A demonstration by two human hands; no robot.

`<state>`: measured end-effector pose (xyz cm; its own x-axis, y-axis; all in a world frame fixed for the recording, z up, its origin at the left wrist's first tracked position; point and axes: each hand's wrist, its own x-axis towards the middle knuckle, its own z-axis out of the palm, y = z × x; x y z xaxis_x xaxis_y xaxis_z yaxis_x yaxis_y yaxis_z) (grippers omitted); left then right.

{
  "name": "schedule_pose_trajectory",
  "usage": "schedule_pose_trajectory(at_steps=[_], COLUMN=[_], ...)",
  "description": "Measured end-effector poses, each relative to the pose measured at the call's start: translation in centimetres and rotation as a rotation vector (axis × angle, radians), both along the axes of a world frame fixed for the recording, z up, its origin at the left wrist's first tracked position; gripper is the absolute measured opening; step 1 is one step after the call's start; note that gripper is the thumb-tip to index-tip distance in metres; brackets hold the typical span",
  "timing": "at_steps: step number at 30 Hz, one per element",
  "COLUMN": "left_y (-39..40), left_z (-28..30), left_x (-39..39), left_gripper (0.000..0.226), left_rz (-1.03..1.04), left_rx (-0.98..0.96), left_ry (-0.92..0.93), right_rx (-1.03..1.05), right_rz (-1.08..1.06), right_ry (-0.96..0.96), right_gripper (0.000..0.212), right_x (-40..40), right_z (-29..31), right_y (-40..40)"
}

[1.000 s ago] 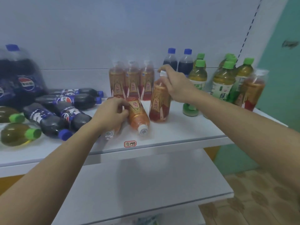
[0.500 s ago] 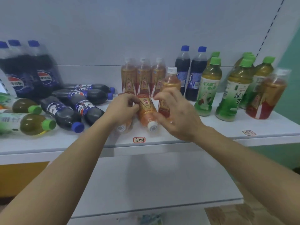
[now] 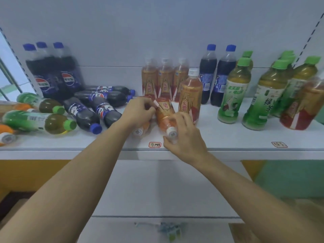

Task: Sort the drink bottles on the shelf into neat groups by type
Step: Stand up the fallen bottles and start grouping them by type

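Two orange energy-drink bottles lie on the white shelf (image 3: 228, 139) with their caps toward me. My right hand (image 3: 185, 137) grips the right one (image 3: 164, 113) near its white cap. My left hand (image 3: 138, 111) curls over the left one (image 3: 140, 130), which is mostly hidden. An upright orange bottle (image 3: 190, 97) stands just behind them, with three more orange bottles (image 3: 164, 79) in a row at the back. Two upright cola bottles (image 3: 215, 74) and several green tea bottles (image 3: 266, 95) stand to the right.
Several small cola bottles (image 3: 91, 109) lie on their sides at the left, beside fallen green tea bottles (image 3: 38, 120). Large cola bottles (image 3: 52, 72) stand at the back left. One orange bottle (image 3: 305, 106) stands far right. A lower shelf (image 3: 166, 190) sits below.
My right hand let go of the upright orange bottle and came down onto the lying bottle's cap end. My left hand stayed on the other lying bottle. The camera view swung right.
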<state>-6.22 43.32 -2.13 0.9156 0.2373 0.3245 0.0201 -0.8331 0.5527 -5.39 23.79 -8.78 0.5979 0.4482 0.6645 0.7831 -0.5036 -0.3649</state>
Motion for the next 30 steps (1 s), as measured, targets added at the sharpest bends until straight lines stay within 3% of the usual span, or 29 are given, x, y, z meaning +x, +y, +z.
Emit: schedule_pose_trajectory(at_steps=[7, 13, 18, 22, 26, 30], left_y=[0.0, 0.4, 2.0, 5.3, 10.0, 13.5], left_z=[0.6, 1.0, 2.3, 3.0, 2.9, 2.7], left_x=[-0.3, -0.2, 0.3, 0.0, 0.4, 1.1], left_gripper=[0.020, 0.024, 0.023, 0.024, 0.020, 0.020], left_rz=[0.026, -0.010, -0.142, -0.330, -0.366, -0.422], left_rx=[0.024, 0.001, 0.049, 0.084, 0.156, 0.312], left_ry=[-0.017, 0.036, 0.149, 0.106, -0.011, 0.028], right_rx=[0.045, -0.254, -0.444, -0.411, -0.362, -0.151], right_rz=[0.045, -0.121, -0.254, -0.317, -0.344, -0.415], right_ry=[-0.132, -0.108, -0.006, 0.046, 0.008, -0.083], right_gripper=[0.040, 0.033, 0.032, 0.033, 0.034, 0.041], right_x=[0.0, 3.4, 6.0, 6.9, 7.3, 6.4], right_z=[7.6, 15.5, 17.3, 16.9, 16.1, 14.6], right_y=[0.0, 4.5, 7.8, 8.1, 8.4, 8.7])
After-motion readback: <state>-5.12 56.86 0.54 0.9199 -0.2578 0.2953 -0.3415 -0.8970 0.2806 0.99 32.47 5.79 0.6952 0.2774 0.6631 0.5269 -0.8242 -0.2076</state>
